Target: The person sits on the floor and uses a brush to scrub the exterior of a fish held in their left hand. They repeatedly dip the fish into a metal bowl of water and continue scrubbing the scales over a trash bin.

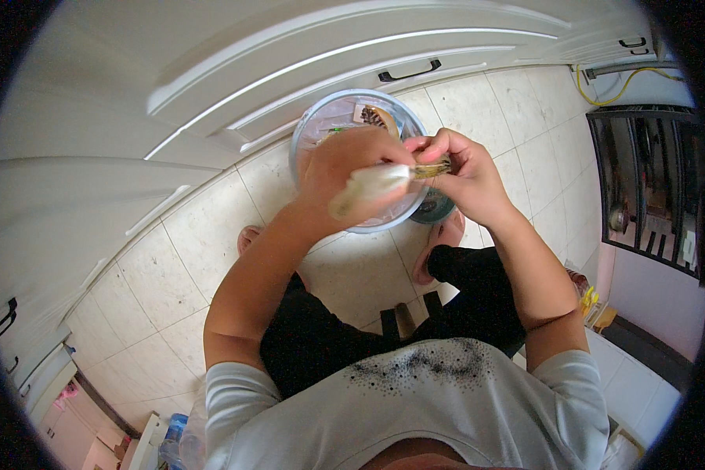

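Observation:
My left hand point(352, 170) is closed around a pale whitish-green stalk or bulb point(373, 188), blurred by motion; I cannot tell exactly what it is. Its narrower, darker brownish-yellow end point(432, 169) is pinched in the fingers of my right hand point(467, 176). Both hands meet above the right part of a round, light blue-grey basin or bin point(358, 229) with a plastic lining. Inside it lie a curved orange-brown piece with dark spiky bits point(382, 117) and some green scraps, partly covered by my left hand.
A dark green round container point(433, 208) stands beside the basin, near my pink slipper point(423, 267). White cabinets with a black handle point(410, 71) border the tiled floor point(176, 264). At the right is a black rack point(646, 188); a yellow hose or cable point(614, 97) hangs behind it.

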Tool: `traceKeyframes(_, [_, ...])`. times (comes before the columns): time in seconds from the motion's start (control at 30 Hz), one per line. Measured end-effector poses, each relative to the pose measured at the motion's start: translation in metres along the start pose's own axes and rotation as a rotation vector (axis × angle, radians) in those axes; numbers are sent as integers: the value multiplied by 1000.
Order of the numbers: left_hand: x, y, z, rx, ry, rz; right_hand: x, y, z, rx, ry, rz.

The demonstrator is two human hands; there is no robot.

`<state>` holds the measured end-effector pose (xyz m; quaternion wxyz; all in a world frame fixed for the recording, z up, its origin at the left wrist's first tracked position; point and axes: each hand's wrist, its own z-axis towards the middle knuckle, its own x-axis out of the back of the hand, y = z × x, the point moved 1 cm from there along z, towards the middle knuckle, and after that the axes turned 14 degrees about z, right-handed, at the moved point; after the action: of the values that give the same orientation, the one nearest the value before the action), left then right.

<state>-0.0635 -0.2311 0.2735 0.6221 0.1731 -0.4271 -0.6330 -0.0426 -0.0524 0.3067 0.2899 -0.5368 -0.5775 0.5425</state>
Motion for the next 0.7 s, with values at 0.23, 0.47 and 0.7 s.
traceKeyframes(0.23, [3, -6, -8, 158, 8, 37, 2, -2, -1, 14, -34, 69])
traceKeyframes(0.47, [4, 1, -1, 157, -19, 31, 3, -3, -1, -20, -51, 39])
traceKeyframes(0.7, [10, 2, 0, 347, -120, -14, 5, 1, -1, 33, -99, 45])
